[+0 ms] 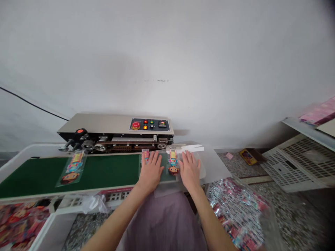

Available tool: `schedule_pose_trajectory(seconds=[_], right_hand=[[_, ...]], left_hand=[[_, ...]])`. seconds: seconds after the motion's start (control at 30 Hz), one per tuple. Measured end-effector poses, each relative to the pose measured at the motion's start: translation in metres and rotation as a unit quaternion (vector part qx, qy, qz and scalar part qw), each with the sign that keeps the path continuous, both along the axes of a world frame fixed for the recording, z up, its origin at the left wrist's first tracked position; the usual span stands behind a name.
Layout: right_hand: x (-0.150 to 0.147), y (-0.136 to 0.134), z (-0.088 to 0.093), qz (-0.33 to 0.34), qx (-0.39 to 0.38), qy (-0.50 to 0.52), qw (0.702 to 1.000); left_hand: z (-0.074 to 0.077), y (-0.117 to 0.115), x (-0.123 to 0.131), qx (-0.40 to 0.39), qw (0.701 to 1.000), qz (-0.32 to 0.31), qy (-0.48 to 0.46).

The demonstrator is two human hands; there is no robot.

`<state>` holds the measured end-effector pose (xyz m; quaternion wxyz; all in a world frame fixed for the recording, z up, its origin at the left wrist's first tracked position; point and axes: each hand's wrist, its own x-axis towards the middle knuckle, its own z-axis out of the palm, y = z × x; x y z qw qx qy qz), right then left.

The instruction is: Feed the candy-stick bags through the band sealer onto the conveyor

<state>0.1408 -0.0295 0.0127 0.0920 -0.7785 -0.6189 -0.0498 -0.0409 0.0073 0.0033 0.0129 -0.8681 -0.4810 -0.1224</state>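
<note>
My left hand [151, 171] lies flat with its fingers stretched out over a clear packet with a pink card [145, 155], at the right end of the green conveyor belt [110, 170]. Most of that packet is hidden beneath the hand. Between my hands rests a clear packet with a cartoon doll figure [173, 162], its head toward me. My right hand [190, 169] is spread flat just right of this packet; whether anything lies under its palm cannot be seen. Farther left on the belt, another doll packet [71, 169] lies at a slant below the sealing machine's rollers.
The band sealing machine [115, 129] stands against the wall, its panel lit, with a red stop button [135, 125]. A white bin of packets [21, 223] is at lower left. On the right are a large bag of shiny packets [238, 212] and a plastic crate [295, 164].
</note>
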Motion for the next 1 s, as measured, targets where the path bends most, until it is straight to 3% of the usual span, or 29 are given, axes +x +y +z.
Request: schedule_pose_trajectory(seconds=[0.13, 0.27, 0.5, 0.67, 0.8, 1.0], right_hand=[[0.016, -0.014, -0.011, -0.028, -0.016, -0.022, 0.999], [0.014, -0.015, -0.018, 0.006, -0.017, -0.033, 0.999], [-0.017, 0.000, -0.011, 0.061, -0.031, 0.019, 0.998], [-0.019, -0.002, -0.005, 0.040, -0.019, 0.037, 0.998], [-0.015, -0.006, -0.008, 0.042, -0.025, 0.032, 0.998], [-0.032, 0.006, -0.013, 0.042, -0.039, 0.036, 0.998]], left_hand=[[-0.006, -0.002, 0.033, -0.003, 0.994, -0.101, -0.027], [-0.017, -0.002, 0.044, 0.000, 0.993, -0.117, -0.032], [-0.015, -0.003, 0.009, -0.009, 0.997, -0.071, -0.019], [-0.006, -0.003, -0.022, 0.005, 1.000, -0.002, -0.007], [-0.002, -0.039, -0.041, 0.062, 0.998, 0.009, -0.029], [-0.020, -0.128, -0.059, 0.148, 0.979, -0.114, -0.083]])
